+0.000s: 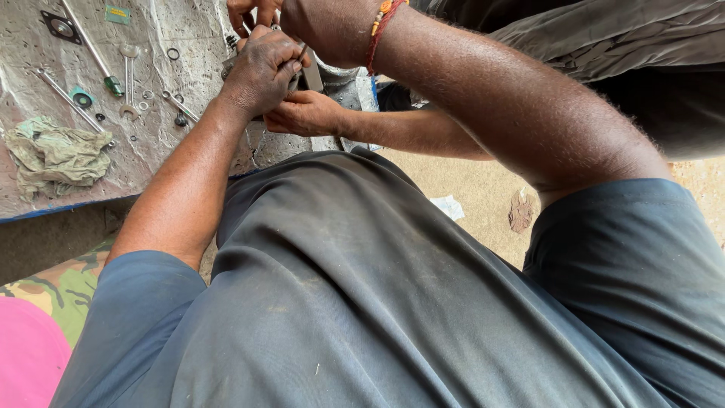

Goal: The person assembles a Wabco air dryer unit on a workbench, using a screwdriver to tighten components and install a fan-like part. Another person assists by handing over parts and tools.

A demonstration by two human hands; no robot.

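Left hand (260,72) closed around a small metal part (302,75) near the bench (151,151) right edge; its axis is hidden. Right hand (328,26) grip unclear. A co-worker's hand (302,115) lies beneath.

grey metal part (332,79) | mostly hidden under both hands | at edge of worn work surface

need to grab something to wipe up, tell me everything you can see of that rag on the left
The rag is a crumpled, pale greenish-grey cloth, looking worn and stained. It lies bunched in loose folds on the grey, wrinkled work surface, near its left front edge. A long metal tool lies just above it, its lower end close to the cloth. Neither hand touches it; the left hand works well to its right.
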